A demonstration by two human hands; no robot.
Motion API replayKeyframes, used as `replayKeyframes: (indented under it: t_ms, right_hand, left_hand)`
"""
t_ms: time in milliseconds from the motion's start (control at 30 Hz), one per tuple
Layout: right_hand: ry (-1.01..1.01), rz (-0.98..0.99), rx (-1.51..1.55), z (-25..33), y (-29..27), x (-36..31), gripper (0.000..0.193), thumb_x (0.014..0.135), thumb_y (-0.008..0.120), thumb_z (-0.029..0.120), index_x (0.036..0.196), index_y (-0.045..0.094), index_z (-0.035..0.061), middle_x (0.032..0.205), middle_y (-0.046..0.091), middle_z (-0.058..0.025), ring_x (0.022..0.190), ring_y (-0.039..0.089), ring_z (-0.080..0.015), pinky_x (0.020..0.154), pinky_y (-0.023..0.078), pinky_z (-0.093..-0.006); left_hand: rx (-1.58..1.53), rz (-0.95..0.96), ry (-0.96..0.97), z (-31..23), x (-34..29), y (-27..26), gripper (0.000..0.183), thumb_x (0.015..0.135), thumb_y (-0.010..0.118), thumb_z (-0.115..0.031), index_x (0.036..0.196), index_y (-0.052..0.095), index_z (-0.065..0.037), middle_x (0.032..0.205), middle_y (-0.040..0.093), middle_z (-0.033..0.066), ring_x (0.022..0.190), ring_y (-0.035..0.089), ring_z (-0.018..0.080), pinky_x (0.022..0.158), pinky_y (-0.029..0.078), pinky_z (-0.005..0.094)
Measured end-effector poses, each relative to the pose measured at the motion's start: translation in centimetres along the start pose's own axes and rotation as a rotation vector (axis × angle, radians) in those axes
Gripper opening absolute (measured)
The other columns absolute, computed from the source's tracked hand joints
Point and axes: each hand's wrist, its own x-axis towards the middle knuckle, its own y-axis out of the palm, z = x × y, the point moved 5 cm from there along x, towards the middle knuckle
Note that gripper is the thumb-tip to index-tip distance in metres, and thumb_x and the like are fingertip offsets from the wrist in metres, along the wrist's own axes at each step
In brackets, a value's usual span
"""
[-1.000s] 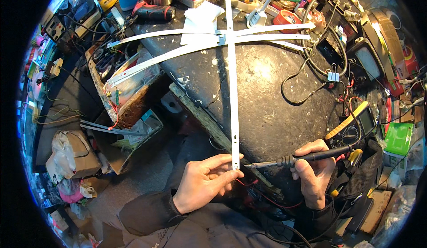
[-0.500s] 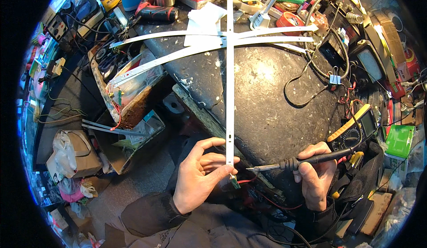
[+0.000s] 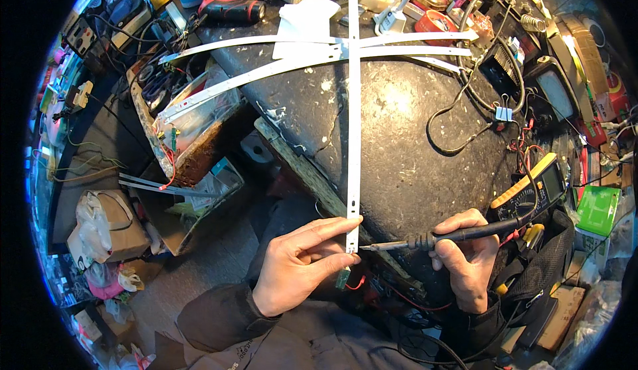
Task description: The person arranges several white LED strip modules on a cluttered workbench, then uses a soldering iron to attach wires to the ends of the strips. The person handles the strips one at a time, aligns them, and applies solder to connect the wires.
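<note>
My left hand pinches the lower end of a long white LED strip between thumb and fingers. Just below that end hangs a small green connector, with a red wire beside it. Wrapped around a black-handled soldering iron is my right hand. The iron points left, its tip at the strip's right edge by my left fingertips; whether it touches is too fine to tell. Further up, other white LED strips lie crosswise under the held one.
The dark, worn worktop curves ahead of me. A yellow-edged multimeter and a looped black cable lie to the right. At the far left are a cordless drill and a white paper. An open wooden drawer juts out left.
My left hand and the strip's lower end have shifted slightly right. The iron's tip has moved left, closing the gap to the strip. The whole view has shifted a little.
</note>
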Motion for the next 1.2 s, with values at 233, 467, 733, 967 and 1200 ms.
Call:
replayKeyframes:
  t_ms: [233, 467, 733, 967, 1200]
  right_hand:
    - [0.026, 0.021, -0.009, -0.16, 0.14, 0.02, 0.025, 0.092, 0.084, 0.000, 0.113, 0.070, -0.0039, 0.095, 0.073, -0.0098, 0.075, 0.069, -0.0113, 0.065, 0.054, -0.0234]
    - [0.013, 0.039, -0.012, -0.28, 0.13, 0.12, 0.025, 0.092, 0.084, 0.000, 0.112, 0.070, -0.0043, 0.097, 0.073, -0.0110, 0.076, 0.069, -0.0122, 0.065, 0.055, -0.0236]
    - [-0.002, 0.039, -0.001, -0.17, 0.18, 0.11, 0.025, 0.092, 0.084, 0.001, 0.113, 0.070, -0.0040, 0.096, 0.073, -0.0109, 0.077, 0.069, -0.0119, 0.065, 0.055, -0.0240]
    - [0.017, 0.050, -0.002, 0.05, 0.24, 0.13, 0.024, 0.093, 0.084, 0.000, 0.112, 0.070, -0.0031, 0.094, 0.073, -0.0106, 0.075, 0.069, -0.0117, 0.065, 0.055, -0.0238]
    - [-0.010, 0.062, 0.033, -0.09, 0.34, 0.13, 0.024, 0.094, 0.082, -0.002, 0.114, 0.070, -0.0041, 0.099, 0.074, -0.0107, 0.076, 0.069, -0.0114, 0.068, 0.056, -0.0236]
  left_hand:
    - [-0.029, 0.025, -0.009, -0.23, -0.11, 0.04, 0.056, 0.096, 0.077, 0.009, 0.150, 0.066, -0.002, 0.148, 0.063, 0.0144, 0.100, 0.072, 0.0085, 0.088, 0.060, 0.0232]
    - [-0.056, 0.038, -0.010, -0.49, -0.09, -0.05, 0.055, 0.097, 0.076, 0.009, 0.150, 0.065, -0.001, 0.149, 0.063, 0.0166, 0.105, 0.075, 0.0125, 0.091, 0.061, 0.0255]
    - [-0.071, 0.057, -0.035, -0.59, -0.06, 0.04, 0.055, 0.098, 0.076, 0.008, 0.151, 0.063, 0.000, 0.147, 0.064, 0.0152, 0.104, 0.076, 0.0135, 0.093, 0.061, 0.0264]
    - [-0.134, 0.044, -0.081, -0.51, -0.03, 0.00, 0.055, 0.098, 0.077, 0.007, 0.151, 0.063, 0.002, 0.143, 0.067, 0.0127, 0.104, 0.077, 0.0139, 0.092, 0.059, 0.0255]
    - [-0.125, 0.036, -0.041, -0.68, 0.03, 0.03, 0.055, 0.095, 0.079, 0.007, 0.149, 0.064, 0.003, 0.146, 0.064, 0.0140, 0.103, 0.077, 0.0151, 0.093, 0.061, 0.0260]
